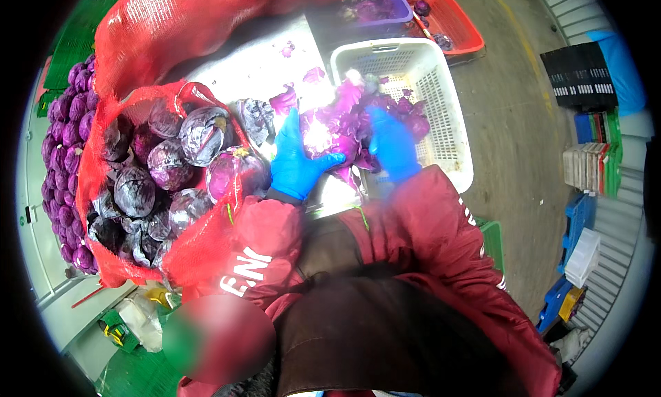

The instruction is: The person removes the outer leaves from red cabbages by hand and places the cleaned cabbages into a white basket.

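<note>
My left hand (297, 162), in a blue glove, has its thumb and forefinger spread wide beside loose purple cabbage leaves (351, 108). It holds nothing that I can see. Against the right side of that heap is my right hand (394, 146), also gloved in blue; its fingers are blurred and partly covered by leaves. Between the hands, glare washes out part of the purple pile. The leaves reach over the left part of a white slotted crate (451, 132). At my left, an opened red mesh sack (196, 249) is full of whole red cabbages (167, 164).
Another red mesh sack (148, 39) lies behind the opened one. Stacked purple cabbages (69, 156) rise at far left. A purple crate (403, 5) and a red crate (465, 25) stand beyond the white one. Along the right wall are blue crates (578, 225).
</note>
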{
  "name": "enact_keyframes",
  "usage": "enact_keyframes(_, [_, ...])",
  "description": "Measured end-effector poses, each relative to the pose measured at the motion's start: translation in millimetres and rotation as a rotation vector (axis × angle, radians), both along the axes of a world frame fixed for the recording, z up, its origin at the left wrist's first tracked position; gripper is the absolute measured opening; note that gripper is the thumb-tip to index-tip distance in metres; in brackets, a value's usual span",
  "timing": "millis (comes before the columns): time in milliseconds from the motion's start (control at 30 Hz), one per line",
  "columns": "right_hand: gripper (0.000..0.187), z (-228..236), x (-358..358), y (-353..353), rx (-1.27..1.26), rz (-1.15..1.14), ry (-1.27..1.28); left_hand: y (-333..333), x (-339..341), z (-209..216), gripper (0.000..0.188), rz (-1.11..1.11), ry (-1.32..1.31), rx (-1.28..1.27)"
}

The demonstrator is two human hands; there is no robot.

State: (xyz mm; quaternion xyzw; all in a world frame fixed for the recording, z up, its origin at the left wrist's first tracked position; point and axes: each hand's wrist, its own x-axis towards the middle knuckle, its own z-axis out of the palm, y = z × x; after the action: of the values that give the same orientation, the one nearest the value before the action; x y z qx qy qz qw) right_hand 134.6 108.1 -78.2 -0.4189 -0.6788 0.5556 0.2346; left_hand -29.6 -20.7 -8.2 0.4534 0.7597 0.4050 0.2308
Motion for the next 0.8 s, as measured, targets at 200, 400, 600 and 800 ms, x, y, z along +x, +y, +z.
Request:
enact_keyframes(200, [0.060,71.7,-25.3,-14.2,0.432,-0.004,-0.283,5.2,5.3,15.2,0.110,-0.044,-0.012,-0.018])
enact_keyframes(400, [0.044,43.2,-18.6,0.7,0.273,0.179,-0.426,2.0,-0.3,0.7,0.110,-0.072,-0.055,0.015])
enact_keyframes(600, [0.032,43.1,34.1,-29.9,0.205,0.054,-0.183,1.4,-9.8,-14.2,0.109,-0.027,-0.203,0.059])
enact_keyframes(800, [0.035,55.1,59.2,-35.0,0.339,0.139,-0.355,3.8,-12.5,-13.5,0.109,-0.019,-0.186,0.047])
